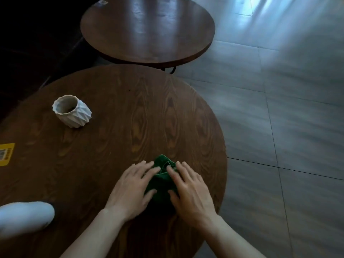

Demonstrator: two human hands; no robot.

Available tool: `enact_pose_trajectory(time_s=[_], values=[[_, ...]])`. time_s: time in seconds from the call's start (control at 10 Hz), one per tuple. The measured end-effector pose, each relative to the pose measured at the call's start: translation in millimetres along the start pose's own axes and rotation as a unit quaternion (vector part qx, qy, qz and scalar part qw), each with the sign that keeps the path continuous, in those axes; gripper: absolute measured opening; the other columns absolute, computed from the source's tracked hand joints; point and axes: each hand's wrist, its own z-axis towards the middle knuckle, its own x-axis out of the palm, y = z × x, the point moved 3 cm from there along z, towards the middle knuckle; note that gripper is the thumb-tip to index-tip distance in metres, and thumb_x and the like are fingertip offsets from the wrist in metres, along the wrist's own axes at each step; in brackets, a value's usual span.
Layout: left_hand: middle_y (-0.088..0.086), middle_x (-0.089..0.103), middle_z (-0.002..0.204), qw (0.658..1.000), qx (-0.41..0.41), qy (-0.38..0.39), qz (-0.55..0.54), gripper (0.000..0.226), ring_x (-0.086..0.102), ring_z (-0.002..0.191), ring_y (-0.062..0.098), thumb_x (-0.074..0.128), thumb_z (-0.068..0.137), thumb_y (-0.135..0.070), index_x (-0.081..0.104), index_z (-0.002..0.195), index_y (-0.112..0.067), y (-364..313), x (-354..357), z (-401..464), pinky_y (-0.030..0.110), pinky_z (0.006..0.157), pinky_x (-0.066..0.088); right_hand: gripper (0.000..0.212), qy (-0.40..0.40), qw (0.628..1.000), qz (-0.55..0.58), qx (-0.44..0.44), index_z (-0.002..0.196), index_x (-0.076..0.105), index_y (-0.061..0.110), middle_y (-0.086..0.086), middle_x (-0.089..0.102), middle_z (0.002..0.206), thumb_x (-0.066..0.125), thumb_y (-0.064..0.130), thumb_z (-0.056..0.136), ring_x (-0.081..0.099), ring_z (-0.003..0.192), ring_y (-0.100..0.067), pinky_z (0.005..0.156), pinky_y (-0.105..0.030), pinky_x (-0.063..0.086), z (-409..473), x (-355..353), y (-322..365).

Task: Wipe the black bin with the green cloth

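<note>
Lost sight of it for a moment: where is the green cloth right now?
In the head view, the green cloth lies on the near round table, toward its right edge, between the left hand and right hand, which both rest on it.

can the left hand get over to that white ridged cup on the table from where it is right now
Probably yes. The left hand rests with straight fingers on the green cloth, holding nothing. Only bare wood of the table lies between it and the white cup, which stands upright, farther off to the left.
</note>
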Motion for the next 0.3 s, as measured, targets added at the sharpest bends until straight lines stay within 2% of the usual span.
enact_pose_trajectory(time_s=[0.1, 0.2, 0.3], values=[[-0.014, -0.011, 0.168, 0.996, 0.028, 0.064, 0.047, 0.075, -0.017, 0.155, 0.012, 0.041, 0.099, -0.056, -0.005, 0.157, -0.047, 6, 19, -13, 0.039, 0.127, -0.005, 0.082, 0.087, 0.994, -0.043, -0.053, 0.165, 0.006, 0.036, -0.006, 0.003, 0.174, 0.056, 0.042, 0.1, -0.002, 0.16, -0.029, 0.129, -0.049, 0.012, -9, 19, 2], [-0.015, -0.019, 0.167, 0.996, 0.012, 0.076, 0.044, 0.073, -0.022, 0.153, 0.012, 0.033, 0.1, -0.059, -0.015, 0.154, -0.049, 13, 27, -24, 0.038, 0.126, -0.009, 0.076, 0.101, 0.993, -0.047, -0.031, 0.165, 0.005, 0.036, -0.003, -0.01, 0.174, 0.05, 0.045, 0.104, -0.014, 0.16, -0.029, 0.13, -0.053, 0.008, -13, 23, 0], [-0.014, -0.016, 0.168, 0.995, -0.005, 0.085, 0.058, 0.073, -0.017, 0.154, 0.012, 0.035, 0.1, -0.058, -0.014, 0.154, -0.049, 23, 23, -36, 0.038, 0.127, -0.006, 0.072, 0.111, 0.992, -0.06, 0.006, 0.165, 0.009, 0.035, -0.004, -0.009, 0.174, 0.048, 0.044, 0.105, -0.011, 0.16, -0.031, 0.13, -0.053, 0.01, -17, 17, 0]])
